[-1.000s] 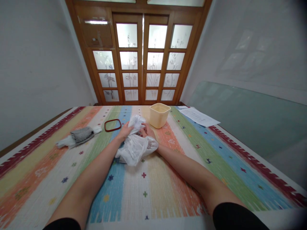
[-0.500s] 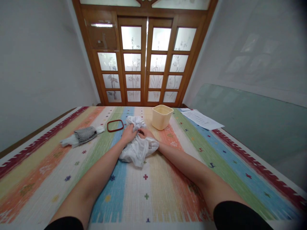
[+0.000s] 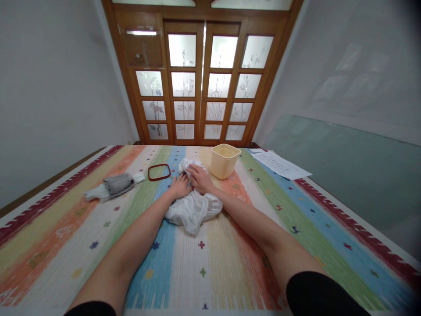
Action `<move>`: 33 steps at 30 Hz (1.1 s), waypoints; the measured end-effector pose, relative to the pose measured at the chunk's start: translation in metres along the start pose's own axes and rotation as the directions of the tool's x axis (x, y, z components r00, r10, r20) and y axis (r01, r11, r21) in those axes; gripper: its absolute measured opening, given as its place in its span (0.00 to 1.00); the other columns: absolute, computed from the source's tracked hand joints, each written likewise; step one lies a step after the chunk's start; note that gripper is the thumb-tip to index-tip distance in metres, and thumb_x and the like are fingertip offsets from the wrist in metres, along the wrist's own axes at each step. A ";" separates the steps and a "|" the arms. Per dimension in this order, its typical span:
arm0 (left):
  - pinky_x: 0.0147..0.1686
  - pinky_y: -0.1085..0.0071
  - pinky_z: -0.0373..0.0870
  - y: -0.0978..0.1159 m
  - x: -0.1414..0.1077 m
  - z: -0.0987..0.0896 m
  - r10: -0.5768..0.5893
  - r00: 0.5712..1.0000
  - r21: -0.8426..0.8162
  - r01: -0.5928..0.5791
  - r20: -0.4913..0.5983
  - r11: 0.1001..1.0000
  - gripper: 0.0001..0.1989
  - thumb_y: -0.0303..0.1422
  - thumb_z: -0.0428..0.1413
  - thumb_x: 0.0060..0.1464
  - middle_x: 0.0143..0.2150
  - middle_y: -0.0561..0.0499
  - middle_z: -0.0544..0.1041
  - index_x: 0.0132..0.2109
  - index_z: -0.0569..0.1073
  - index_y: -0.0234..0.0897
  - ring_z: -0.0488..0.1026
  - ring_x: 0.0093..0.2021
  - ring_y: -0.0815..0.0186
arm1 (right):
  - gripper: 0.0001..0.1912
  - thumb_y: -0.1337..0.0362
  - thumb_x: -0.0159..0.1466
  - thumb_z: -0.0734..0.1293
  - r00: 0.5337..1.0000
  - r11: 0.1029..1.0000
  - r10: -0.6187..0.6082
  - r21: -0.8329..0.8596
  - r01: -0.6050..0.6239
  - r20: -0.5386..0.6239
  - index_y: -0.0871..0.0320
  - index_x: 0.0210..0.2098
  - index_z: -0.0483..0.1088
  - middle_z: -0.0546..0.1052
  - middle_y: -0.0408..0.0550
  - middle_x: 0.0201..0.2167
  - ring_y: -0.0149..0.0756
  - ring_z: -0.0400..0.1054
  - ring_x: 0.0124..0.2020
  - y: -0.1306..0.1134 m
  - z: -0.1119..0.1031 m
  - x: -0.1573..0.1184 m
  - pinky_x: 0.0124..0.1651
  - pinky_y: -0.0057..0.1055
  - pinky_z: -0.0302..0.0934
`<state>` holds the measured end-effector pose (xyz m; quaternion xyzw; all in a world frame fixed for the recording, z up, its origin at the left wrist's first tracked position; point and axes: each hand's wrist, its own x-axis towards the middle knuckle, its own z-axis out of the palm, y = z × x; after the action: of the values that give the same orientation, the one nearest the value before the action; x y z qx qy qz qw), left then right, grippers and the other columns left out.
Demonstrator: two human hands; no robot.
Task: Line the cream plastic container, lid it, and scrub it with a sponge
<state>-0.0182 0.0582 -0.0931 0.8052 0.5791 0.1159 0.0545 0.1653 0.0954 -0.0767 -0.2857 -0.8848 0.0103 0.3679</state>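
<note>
A crumpled, thin white plastic bag [image 3: 194, 212] lies at the middle of the table, bunched up at its far end and spread loosely toward me. My left hand [image 3: 180, 186] grips the bunched part from the left, its fingers bent into the folds. From the right, my right hand [image 3: 200, 179] lies over the same part with its fingers closed on it; the fingertips are partly lost in the folds. Whether anything is inside the bag cannot be seen. Just beyond my right hand stands a pale yellow square tub [image 3: 225, 162], without a lid.
Left of the bag lies a dark red rounded-square ring [image 3: 159, 179]. Farther left is a grey knitted piece [image 3: 119, 184] wrapped around something white. Printed paper sheets [image 3: 279, 165] rest at the back right. A striped cloth [image 3: 138, 245] covers the table.
My right hand has come up and over the bunched part of the bag, its back now showing more. My left hand has slid slightly toward me and to the right.
</note>
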 end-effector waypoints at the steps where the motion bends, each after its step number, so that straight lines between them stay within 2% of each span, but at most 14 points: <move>1: 0.72 0.36 0.47 0.001 -0.001 -0.001 0.019 1.000 0.003 -0.019 0.008 1.000 0.34 0.45 0.52 0.67 0.77 0.32 0.58 0.73 0.61 0.32 0.50 0.78 0.42 | 0.23 0.66 0.74 0.59 0.997 0.999 -0.048 0.000 0.048 0.054 0.56 0.65 0.70 0.69 0.57 0.69 0.45 0.61 0.71 0.005 0.001 0.002 0.74 0.49 0.55; 4: 0.72 0.40 0.52 0.001 -0.002 -0.005 0.047 0.999 0.012 -0.047 -0.011 0.999 0.30 0.44 0.53 0.67 0.72 0.29 0.65 0.68 0.68 0.28 0.57 0.75 0.43 | 0.23 0.67 0.75 0.58 0.969 0.991 -0.134 0.011 0.135 0.209 0.57 0.66 0.71 0.70 0.56 0.69 0.44 0.61 0.72 0.021 0.009 0.008 0.76 0.50 0.50; 7: 0.67 0.49 0.62 -0.003 -0.002 -0.011 0.041 0.995 -0.016 -0.042 -0.096 0.999 0.20 0.41 0.54 0.66 0.64 0.31 0.74 0.56 0.77 0.30 0.68 0.68 0.46 | 0.24 0.68 0.74 0.58 0.951 0.990 -0.134 -0.004 0.140 0.278 0.58 0.67 0.70 0.69 0.58 0.70 0.44 0.57 0.74 0.038 0.017 0.012 0.76 0.54 0.48; 9: 0.62 0.56 0.67 -0.006 -0.002 -0.014 0.008 0.986 -0.057 -0.018 -0.165 0.998 0.15 0.38 0.54 0.66 0.57 0.35 0.79 0.50 0.79 0.33 0.74 0.60 0.50 | 0.24 0.66 0.74 0.58 0.940 0.987 -0.144 -0.027 0.160 0.310 0.60 0.67 0.70 0.67 0.60 0.71 0.46 0.54 0.76 0.046 0.019 0.015 0.76 0.56 0.48; 14: 0.54 0.62 0.70 -0.008 -0.002 -0.017 -0.080 0.961 -0.102 0.055 -0.263 0.993 0.13 0.35 0.53 0.66 0.50 0.42 0.82 0.50 0.80 0.37 0.77 0.52 0.55 | 0.24 0.61 0.76 0.58 0.919 0.982 -0.131 -0.080 0.173 0.371 0.62 0.66 0.71 0.69 0.61 0.70 0.48 0.56 0.75 0.056 0.015 0.026 0.76 0.56 0.48; 17: 0.47 0.65 0.70 -0.004 -0.004 -0.018 -0.065 0.957 -0.138 0.026 -0.284 0.990 0.11 0.36 0.54 0.65 0.43 0.44 0.82 0.44 0.81 0.38 0.77 0.44 0.58 | 0.24 0.59 0.76 0.58 0.936 0.984 -0.109 -0.099 0.150 0.335 0.61 0.65 0.72 0.70 0.60 0.69 0.48 0.58 0.74 0.053 0.013 0.028 0.76 0.56 0.48; 21: 0.39 0.67 0.66 0.002 -0.004 -0.021 -0.065 0.954 -0.199 0.006 -0.293 0.980 0.13 0.37 0.53 0.66 0.37 0.46 0.82 0.39 0.81 0.38 0.75 0.37 0.61 | 0.24 0.60 0.76 0.58 0.953 0.978 -0.163 -0.082 0.189 0.256 0.60 0.66 0.70 0.67 0.60 0.71 0.48 0.56 0.75 0.044 0.017 0.022 0.78 0.55 0.44; 25: 0.38 0.68 0.63 0.002 -0.005 -0.025 -0.181 0.908 -0.220 0.102 -0.379 0.970 0.14 0.36 0.52 0.67 0.37 0.47 0.82 0.38 0.80 0.38 0.74 0.37 0.62 | 0.22 0.62 0.77 0.56 0.913 0.977 -0.189 -0.021 0.211 0.361 0.56 0.65 0.72 0.72 0.58 0.67 0.46 0.65 0.70 0.040 0.024 0.017 0.76 0.57 0.47; 27: 0.38 0.69 0.62 0.000 -0.005 -0.027 -0.215 0.890 -0.226 0.131 -0.403 0.965 0.15 0.36 0.51 0.67 0.36 0.47 0.81 0.37 0.79 0.38 0.73 0.36 0.62 | 0.21 0.62 0.77 0.57 0.907 0.978 -0.197 0.007 0.210 0.373 0.55 0.63 0.73 0.74 0.57 0.65 0.45 0.67 0.68 0.039 0.023 0.019 0.76 0.56 0.49; 31: 0.39 0.68 0.64 0.001 -0.007 -0.027 -0.234 0.884 -0.239 0.145 -0.405 0.960 0.15 0.37 0.50 0.67 0.36 0.48 0.82 0.36 0.79 0.39 0.74 0.36 0.62 | 0.21 0.60 0.77 0.57 0.954 0.992 -0.125 0.006 0.128 0.271 0.58 0.58 0.77 0.77 0.58 0.61 0.44 0.71 0.64 0.034 0.012 0.029 0.70 0.46 0.62; 33: 0.40 0.68 0.65 0.002 -0.007 -0.027 -0.243 0.884 -0.249 0.151 -0.399 0.957 0.15 0.37 0.50 0.67 0.36 0.47 0.82 0.37 0.79 0.39 0.75 0.37 0.61 | 0.22 0.58 0.77 0.57 0.978 0.996 -0.077 -0.018 0.082 0.196 0.58 0.60 0.76 0.76 0.59 0.63 0.45 0.69 0.65 0.032 0.009 0.033 0.70 0.46 0.62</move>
<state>-0.0258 0.0495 -0.0673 0.6865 0.6405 0.3433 0.0235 0.1567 0.1402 -0.0694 -0.2523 -0.9274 0.0121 0.2758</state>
